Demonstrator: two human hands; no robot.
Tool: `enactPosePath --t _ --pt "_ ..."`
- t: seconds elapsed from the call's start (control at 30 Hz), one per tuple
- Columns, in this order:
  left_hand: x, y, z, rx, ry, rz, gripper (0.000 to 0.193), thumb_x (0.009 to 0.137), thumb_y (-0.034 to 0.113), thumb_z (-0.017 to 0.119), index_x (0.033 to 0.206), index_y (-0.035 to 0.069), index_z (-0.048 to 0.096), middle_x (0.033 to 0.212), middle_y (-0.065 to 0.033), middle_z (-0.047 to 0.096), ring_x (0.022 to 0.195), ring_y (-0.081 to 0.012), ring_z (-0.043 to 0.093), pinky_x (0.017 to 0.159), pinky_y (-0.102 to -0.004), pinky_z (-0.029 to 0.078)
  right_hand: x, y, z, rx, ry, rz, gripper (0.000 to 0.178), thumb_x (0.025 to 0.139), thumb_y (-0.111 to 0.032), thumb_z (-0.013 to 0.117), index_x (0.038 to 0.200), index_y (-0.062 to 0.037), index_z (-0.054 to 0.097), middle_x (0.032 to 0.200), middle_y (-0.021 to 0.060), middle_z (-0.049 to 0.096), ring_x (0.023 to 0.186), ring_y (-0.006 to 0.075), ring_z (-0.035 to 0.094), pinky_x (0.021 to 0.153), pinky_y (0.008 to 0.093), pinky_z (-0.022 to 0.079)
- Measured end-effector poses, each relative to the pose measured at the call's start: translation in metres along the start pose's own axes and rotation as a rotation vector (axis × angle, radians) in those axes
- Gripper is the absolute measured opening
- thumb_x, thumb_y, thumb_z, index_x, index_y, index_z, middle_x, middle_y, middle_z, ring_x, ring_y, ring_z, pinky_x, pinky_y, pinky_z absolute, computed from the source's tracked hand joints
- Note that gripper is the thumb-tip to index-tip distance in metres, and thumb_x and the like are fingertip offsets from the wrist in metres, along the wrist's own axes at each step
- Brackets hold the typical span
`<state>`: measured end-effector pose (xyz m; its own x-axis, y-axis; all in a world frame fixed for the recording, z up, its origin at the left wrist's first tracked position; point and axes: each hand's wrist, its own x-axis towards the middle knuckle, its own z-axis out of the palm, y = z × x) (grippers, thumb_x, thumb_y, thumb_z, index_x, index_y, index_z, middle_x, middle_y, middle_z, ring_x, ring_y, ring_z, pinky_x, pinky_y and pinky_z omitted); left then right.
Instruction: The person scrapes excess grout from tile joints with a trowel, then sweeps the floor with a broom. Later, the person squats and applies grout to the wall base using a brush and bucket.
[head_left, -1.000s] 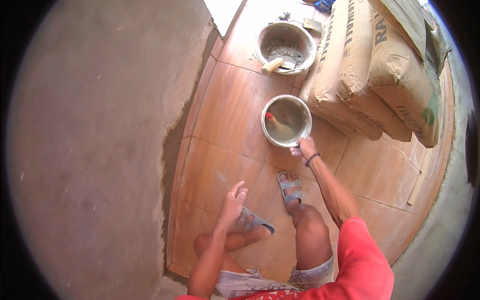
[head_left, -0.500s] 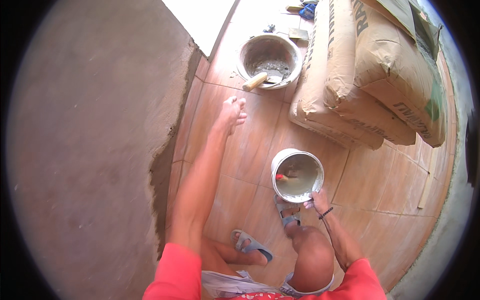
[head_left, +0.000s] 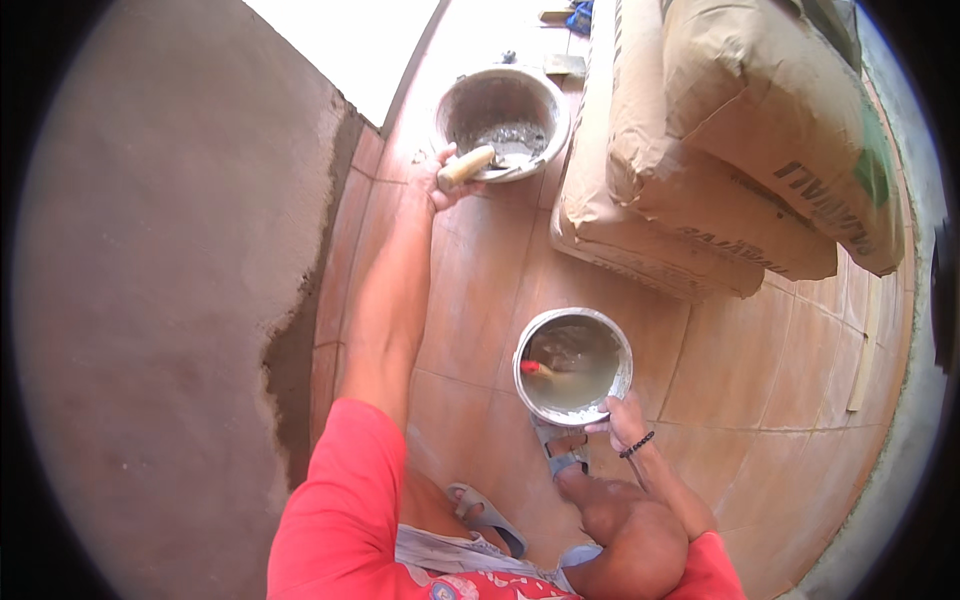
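Note:
A trowel with a wooden handle (head_left: 466,168) rests on the near rim of a mortar-smeared basin (head_left: 562,128). Its blade lies inside, by wet grey mortar (head_left: 515,135). My left hand (head_left: 436,186) is right at the handle, with thumb and fingers apart on either side; none crosses over it. My right hand (head_left: 622,420) grips the rim of a white bucket (head_left: 523,392) at its near right side. Cloudy grey water (head_left: 592,375) stands in the bucket, along with a tool whose handle (head_left: 537,369) is red and wood-coloured; its other end is submerged.
Brown paper sacks (head_left: 690,215) are stacked at the right, beside the basin. A rough plastered wall (head_left: 170,300) runs along the left. Reddish tiles (head_left: 470,300) cover the floor. My sandalled feet are close to the bucket. A thin strip (head_left: 862,370) lies far right.
My left hand has reached forward to the trowel handle, and its fingers have spread. My right hand keeps its hold on the bucket rim. The whole view has shifted slightly.

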<state>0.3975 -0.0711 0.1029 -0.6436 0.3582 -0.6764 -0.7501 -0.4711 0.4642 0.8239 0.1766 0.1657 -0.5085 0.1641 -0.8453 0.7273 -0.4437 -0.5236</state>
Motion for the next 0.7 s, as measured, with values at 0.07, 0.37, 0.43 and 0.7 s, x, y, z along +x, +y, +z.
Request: enactPosePath --t 0.07,0.37,0.43,0.7 --pt "0.012 -0.005 -0.010 0.121 -0.007 0.053 0.042 0.096 0.032 0.042 0.122 0.001 0.047 0.113 -0.0179 0.060 0.102 -0.0340 0.059 0.087 -0.0529 0.049 -0.003 0.006 -0.010 0.116 -0.071 0.057 0.045 0.073 -0.002 0.048 0.117 0.0041 0.044 0.097 0.0161 0.061 0.075 0.0263 0.066 0.047 0.0329 0.059" --pt "0.012 -0.013 0.022 0.257 0.200 0.139 0.026 0.091 0.011 0.043 0.113 -0.004 0.046 0.109 -0.0208 0.054 0.091 -0.0306 0.062 0.072 -0.0447 0.058 -0.045 0.002 -0.049 0.241 0.035 -0.177 0.049 0.072 -0.003 0.050 0.120 0.0042 0.043 0.096 0.0154 0.063 0.070 0.0250 0.067 0.047 0.0297 0.059" --pt "0.014 -0.013 0.022 0.250 0.252 0.165 0.024 0.087 0.006 0.045 0.107 -0.007 0.047 0.102 -0.0226 0.056 0.081 -0.0314 0.064 0.060 -0.0438 0.061 -0.043 0.011 -0.061 0.254 0.059 -0.192 0.046 0.072 -0.002 0.049 0.117 0.0050 0.045 0.093 0.0156 0.063 0.069 0.0246 0.067 0.048 0.0294 0.059" --pt "-0.033 -0.039 -0.013 0.227 0.290 0.250 0.029 0.077 0.004 0.048 0.100 -0.013 0.048 0.099 -0.0260 0.058 0.078 -0.0358 0.065 0.060 -0.0467 0.059 -0.029 0.035 -0.080 0.340 0.140 -0.156 0.038 0.073 -0.002 0.047 0.110 0.0069 0.048 0.089 0.0173 0.063 0.066 0.0282 0.066 0.046 0.0310 0.057"
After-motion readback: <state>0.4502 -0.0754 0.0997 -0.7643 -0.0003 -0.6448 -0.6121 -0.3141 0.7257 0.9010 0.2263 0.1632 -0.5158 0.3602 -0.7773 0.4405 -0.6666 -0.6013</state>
